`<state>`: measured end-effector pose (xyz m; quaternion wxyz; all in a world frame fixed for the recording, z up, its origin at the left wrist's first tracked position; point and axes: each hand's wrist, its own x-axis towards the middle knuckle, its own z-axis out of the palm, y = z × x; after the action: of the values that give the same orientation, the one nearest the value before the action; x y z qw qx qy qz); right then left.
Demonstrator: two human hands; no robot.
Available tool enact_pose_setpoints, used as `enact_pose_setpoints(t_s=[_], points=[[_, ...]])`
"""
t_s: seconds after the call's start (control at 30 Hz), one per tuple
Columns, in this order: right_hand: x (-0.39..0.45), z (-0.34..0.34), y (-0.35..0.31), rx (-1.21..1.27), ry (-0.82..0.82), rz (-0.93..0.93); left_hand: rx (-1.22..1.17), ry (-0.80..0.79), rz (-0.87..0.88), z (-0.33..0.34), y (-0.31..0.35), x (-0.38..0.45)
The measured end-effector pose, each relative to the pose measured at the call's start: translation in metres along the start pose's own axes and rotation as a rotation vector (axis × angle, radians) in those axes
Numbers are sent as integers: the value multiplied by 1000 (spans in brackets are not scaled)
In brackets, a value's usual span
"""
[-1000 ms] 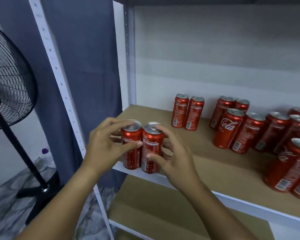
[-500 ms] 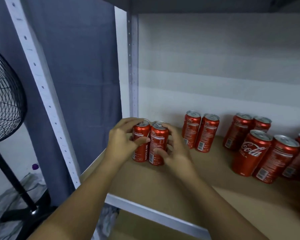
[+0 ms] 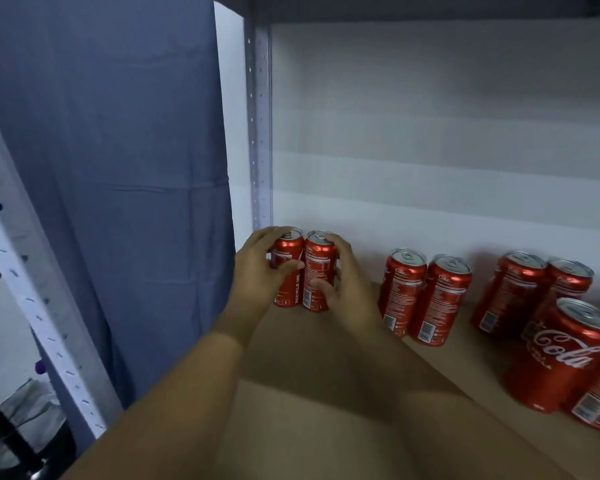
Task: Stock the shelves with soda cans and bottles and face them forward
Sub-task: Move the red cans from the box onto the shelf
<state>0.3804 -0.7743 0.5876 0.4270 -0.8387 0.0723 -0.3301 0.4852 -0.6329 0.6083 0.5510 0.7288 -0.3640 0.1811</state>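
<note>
Two red soda cans stand side by side at the back left corner of the brown shelf board. My left hand grips the left can, and my right hand grips the right can. Both cans show their label backs with small print toward me. To the right stands a pair of red cans, also showing their backs. Further right are several more red cans, one with its logo facing me.
The shelf's perforated metal upright rises just behind the held cans, and the white back wall is close. A blue curtain hangs at left. A front upright and a black fan stand are at far left.
Both hands have carried the two cans from the shelf's front edge deep to the back left corner. The view has moved closer into the shelf.
</note>
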Motion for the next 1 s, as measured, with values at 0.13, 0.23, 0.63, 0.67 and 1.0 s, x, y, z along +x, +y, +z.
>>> enact_pose_setpoints(t_s=[0.13,0.23,0.63,0.67,1.0], points=[[15,4,1,-51,18,10,4,-18,-40,6,-9,9],[19,9,-1,-52,36,46,-30,-32,-97,9,-11,10],[-74,-12,-23,-7,-62,147,-69,-65,-320,7,26,-83],[-88,-18,-25,-39,-63,165,-38,-62,-327,6,34,-98],[-289,-97,-80,-36,-12,-1,78,32,-149,2,158,-282]])
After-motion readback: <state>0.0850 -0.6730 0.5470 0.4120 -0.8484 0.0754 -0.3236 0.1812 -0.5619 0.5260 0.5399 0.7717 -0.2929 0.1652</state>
